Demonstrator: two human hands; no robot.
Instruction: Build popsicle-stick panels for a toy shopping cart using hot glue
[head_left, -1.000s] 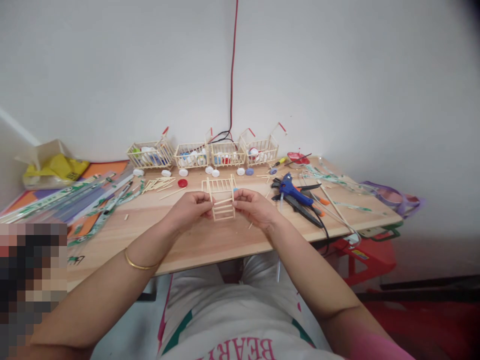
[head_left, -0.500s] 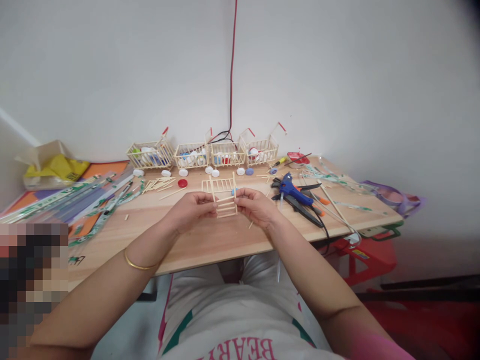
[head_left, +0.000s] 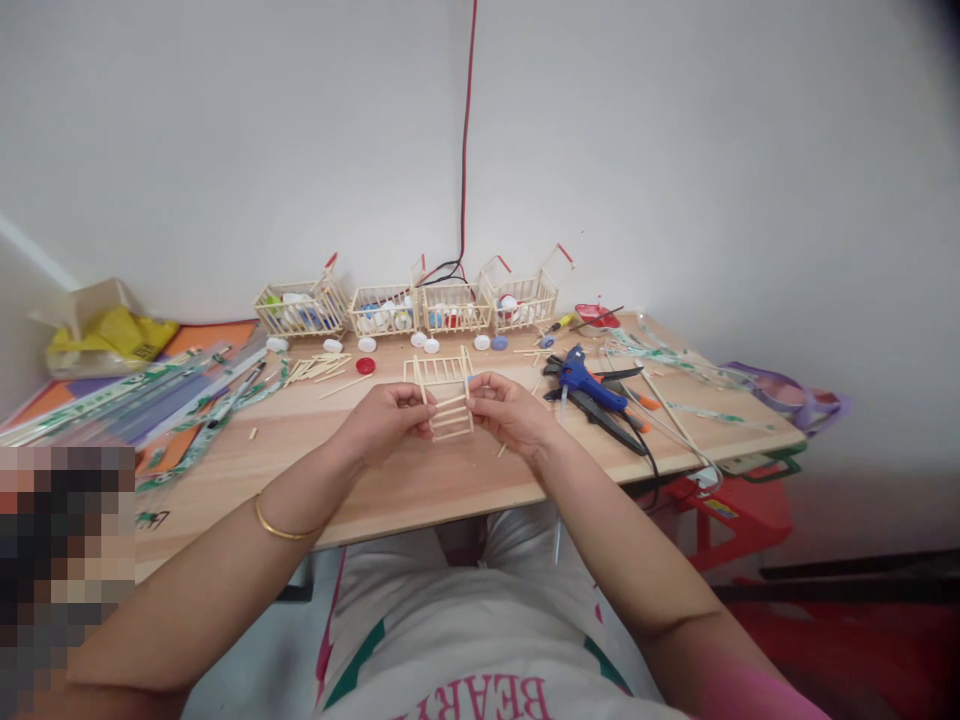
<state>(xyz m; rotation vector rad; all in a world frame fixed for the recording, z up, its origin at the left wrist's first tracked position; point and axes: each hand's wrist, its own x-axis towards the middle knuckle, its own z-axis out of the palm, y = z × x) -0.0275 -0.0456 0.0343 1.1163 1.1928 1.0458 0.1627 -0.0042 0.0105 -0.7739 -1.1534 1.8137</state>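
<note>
Between both hands is a small frame of thin wooden sticks, with rungs like a ladder, held low over the wooden table. My left hand pinches its left side between thumb and fingers. On the right side, my right hand grips the frame, and a bit of blue shows at those fingertips. Just beyond the hands stands another row of upright sticks; whether it is joined to the held frame I cannot tell. A red bottle cap and a pile of short sticks lie to the left.
Several miniature stick shopping carts stand along the wall. A blue glue gun lies right of my hands over black-handled tools. Plastic-wrapped sticks cover the table's left side. A red stool stands at the right.
The stick frame has tilted slightly and shifted a little to the left at its right side. Both hands keep hold of it, with my right hand moving slightly leftward.
</note>
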